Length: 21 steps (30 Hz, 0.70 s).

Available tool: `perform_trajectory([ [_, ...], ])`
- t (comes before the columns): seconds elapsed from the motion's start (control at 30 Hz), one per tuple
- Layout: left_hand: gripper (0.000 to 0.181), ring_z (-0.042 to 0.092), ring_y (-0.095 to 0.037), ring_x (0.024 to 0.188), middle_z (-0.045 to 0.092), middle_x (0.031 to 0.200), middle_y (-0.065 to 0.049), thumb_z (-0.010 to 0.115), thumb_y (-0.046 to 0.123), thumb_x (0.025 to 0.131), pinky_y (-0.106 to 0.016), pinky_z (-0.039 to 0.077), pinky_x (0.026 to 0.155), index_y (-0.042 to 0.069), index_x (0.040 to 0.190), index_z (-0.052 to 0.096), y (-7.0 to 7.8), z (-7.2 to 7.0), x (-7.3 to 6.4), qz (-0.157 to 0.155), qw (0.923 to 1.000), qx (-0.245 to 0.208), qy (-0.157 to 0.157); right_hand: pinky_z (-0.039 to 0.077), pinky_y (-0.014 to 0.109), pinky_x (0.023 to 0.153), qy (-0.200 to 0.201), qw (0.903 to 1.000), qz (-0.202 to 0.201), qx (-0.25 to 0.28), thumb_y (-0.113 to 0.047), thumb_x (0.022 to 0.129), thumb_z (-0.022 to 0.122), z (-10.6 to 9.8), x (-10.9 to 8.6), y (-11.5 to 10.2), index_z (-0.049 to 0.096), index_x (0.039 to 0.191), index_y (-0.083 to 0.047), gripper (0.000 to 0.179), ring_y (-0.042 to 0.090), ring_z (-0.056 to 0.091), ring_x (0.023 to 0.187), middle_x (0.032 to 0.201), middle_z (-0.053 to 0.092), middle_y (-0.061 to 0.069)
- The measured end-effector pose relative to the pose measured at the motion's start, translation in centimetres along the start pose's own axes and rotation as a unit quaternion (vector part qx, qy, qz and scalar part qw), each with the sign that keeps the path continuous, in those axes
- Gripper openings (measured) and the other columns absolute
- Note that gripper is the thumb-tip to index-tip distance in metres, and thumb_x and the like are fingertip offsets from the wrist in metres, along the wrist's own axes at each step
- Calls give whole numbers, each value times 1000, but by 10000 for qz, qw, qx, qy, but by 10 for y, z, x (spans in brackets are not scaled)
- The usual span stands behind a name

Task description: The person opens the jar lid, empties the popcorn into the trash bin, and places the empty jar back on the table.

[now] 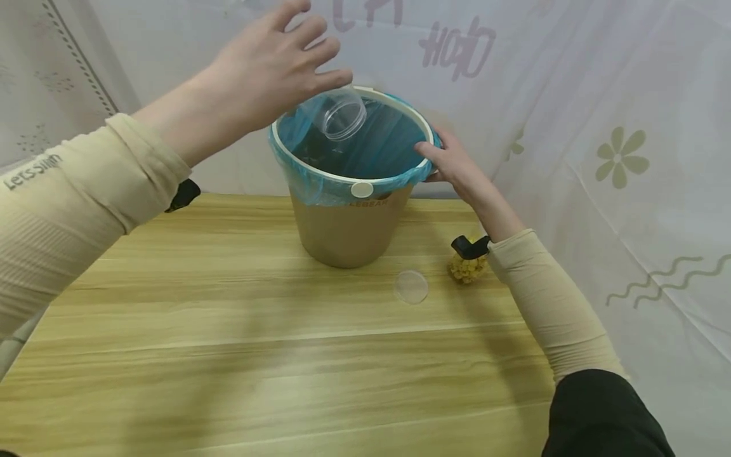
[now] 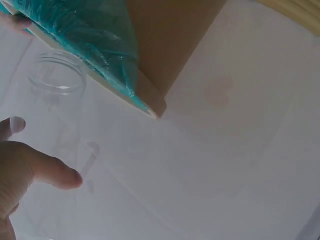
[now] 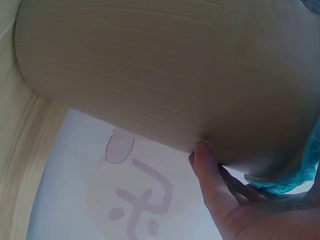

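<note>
My left hand (image 1: 274, 66) is raised over the bin's left rim, its fingers bent around a clear plastic jar (image 1: 344, 120). The jar is tilted with its open mouth toward the bin; most of its body is hidden behind the hand in the head view. In the left wrist view the thumb (image 2: 57, 172) lies across the see-through jar wall. A brown trash bin (image 1: 348, 231) with a pale rim and blue liner bag (image 1: 388, 143) stands on the table. My right hand (image 1: 454, 162) grips its right rim, thumb on top and fingers outside.
A clear round lid (image 1: 411, 287) lies on the wooden table (image 1: 285, 368) in front of the bin. Right of it sits a yellow crumbly clump (image 1: 467, 270), partly covered by a black wrist mount (image 1: 471, 247). A printed white curtain (image 1: 571, 95) hangs close behind.
</note>
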<state>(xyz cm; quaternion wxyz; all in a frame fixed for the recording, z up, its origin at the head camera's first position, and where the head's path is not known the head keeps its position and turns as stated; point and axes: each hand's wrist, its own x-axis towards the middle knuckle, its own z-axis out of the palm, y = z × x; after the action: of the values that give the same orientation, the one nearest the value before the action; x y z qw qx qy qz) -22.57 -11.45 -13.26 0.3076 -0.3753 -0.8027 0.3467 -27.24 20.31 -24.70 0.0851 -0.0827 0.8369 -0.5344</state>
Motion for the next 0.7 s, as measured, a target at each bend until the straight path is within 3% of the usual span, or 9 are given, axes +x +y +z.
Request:
perform_trajectory([
  [0.27,77,41,-39,132,51,138,-21,68,-12,83,-56,25,125,17,150,41,-2,5,-16,-661,9969,-175,395,55,56,103,169,9997,-148,86,-37,102,51,3,-1,3,37,158,-20,61,35,61,130,152,51,17],
  [0.53,65,43,-40,130,47,137,-19,50,-13,90,-56,32,119,18,146,40,-4,15,-32,-1105,9889,-681,721,62,41,88,429,9985,-248,232,-47,104,49,6,-3,10,43,155,-19,59,36,62,127,151,52,17],
  [0.7,61,45,-40,131,50,141,-19,39,-10,95,-55,34,118,19,149,39,-2,24,-46,-1542,9801,-807,956,58,51,100,427,9983,-234,324,-53,104,46,2,-8,13,37,159,-24,63,33,56,135,157,45,14],
])
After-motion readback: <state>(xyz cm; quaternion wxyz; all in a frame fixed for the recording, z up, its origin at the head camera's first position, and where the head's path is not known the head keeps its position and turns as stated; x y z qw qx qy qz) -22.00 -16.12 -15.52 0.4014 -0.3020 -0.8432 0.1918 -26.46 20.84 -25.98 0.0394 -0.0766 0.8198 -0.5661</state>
